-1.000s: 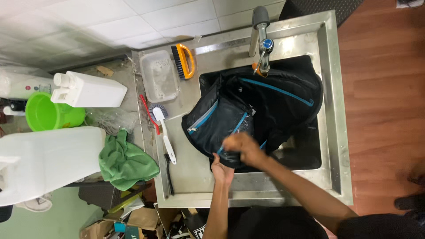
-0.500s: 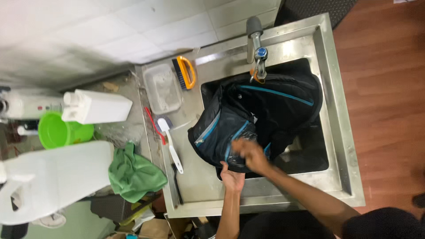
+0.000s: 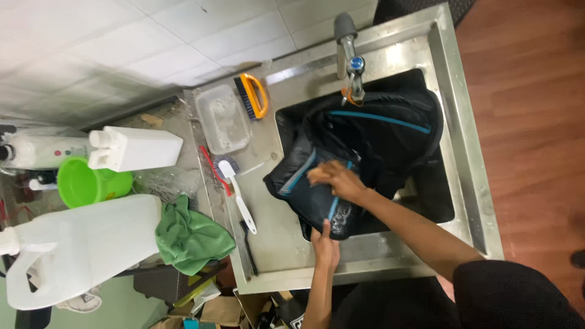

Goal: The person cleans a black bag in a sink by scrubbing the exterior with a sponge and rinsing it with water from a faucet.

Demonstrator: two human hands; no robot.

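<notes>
Backpack (image 3: pixel 372 143): black with blue trim, in sink (image 3: pixel 469 183), long axis running away toward tap (image 3: pixel 350 61) | right hand (image 3: pixel 335 181): pressed on its near panel, grip unclear | left hand (image 3: pixel 326 247): grasping its near edge, nearer the person | brush (image 3: pixel 237 195) on drainboard beside.

A home wash corner or utility area: a steel sink (image 3: pixel 469 183) with a tap (image 3: pixel 350 58) against white wall tiles (image 3: pixel 122 55), a scrub brush (image 3: pixel 253 96), big white jugs (image 3: pixel 79 247) and a green cloth (image 3: pixel 192 234) alongside, wooden floor (image 3: pixel 530 122).
</notes>
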